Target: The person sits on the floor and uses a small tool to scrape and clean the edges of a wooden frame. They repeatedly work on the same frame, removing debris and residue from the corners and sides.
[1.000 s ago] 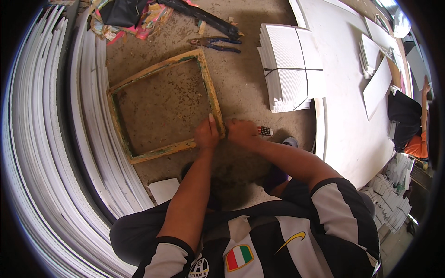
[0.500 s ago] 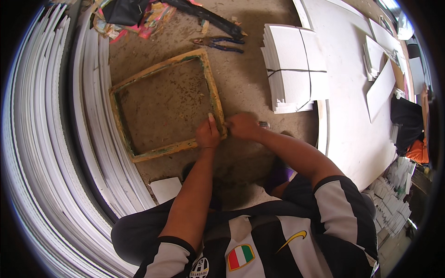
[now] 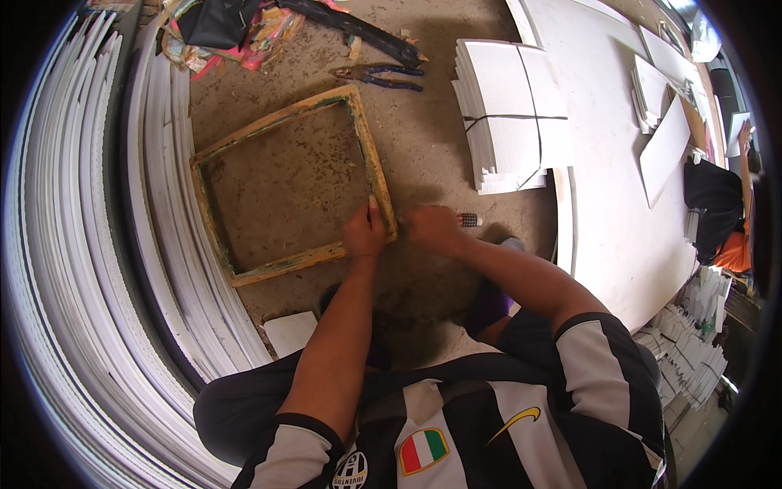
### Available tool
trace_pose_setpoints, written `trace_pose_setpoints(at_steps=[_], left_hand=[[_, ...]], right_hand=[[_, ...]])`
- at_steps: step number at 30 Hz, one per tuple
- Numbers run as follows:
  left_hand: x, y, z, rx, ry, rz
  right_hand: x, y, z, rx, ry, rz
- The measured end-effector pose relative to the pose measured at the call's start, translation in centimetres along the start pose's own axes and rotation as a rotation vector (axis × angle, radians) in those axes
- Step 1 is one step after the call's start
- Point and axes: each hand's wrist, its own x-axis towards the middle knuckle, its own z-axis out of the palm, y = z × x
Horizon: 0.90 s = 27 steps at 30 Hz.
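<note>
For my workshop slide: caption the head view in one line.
Both hands, left hand and right hand, meet at the near corner of a square wooden frame on a dirt floor, pliers lying beyond.

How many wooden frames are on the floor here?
1. The square wooden frame lies flat on the dirt floor; the left hand presses its near right corner, with the right hand just beside it. Others may be hidden outside the view.

Both forearms reach forward from the lower edge, converging. The left hand (image 3: 364,234) is curled, fingers closed; the right hand (image 3: 432,229) is fisted just beside it.
</note>
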Motion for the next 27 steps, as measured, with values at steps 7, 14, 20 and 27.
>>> trace_pose_setpoints(at_steps=[7, 14, 20, 27], left_hand=[[0.0, -0.2, 0.1, 0.003, -0.014, -0.031], [0.3, -0.6, 0.0, -0.007, 0.005, 0.024], [0.1, -0.5, 0.1, -0.002, -0.035, 0.003], [0.0, -0.6, -0.1, -0.071, -0.023, 0.018]], right_hand=[[-0.3, -0.9, 0.1, -0.052, 0.050, -0.013], [-0.5, -1.1, 0.3, -0.035, 0.060, -0.053], [-0.6, -2.0, 0.0, -0.168, 0.025, -0.030], [-0.5, -2.4, 0.6, -0.237, -0.003, -0.045]])
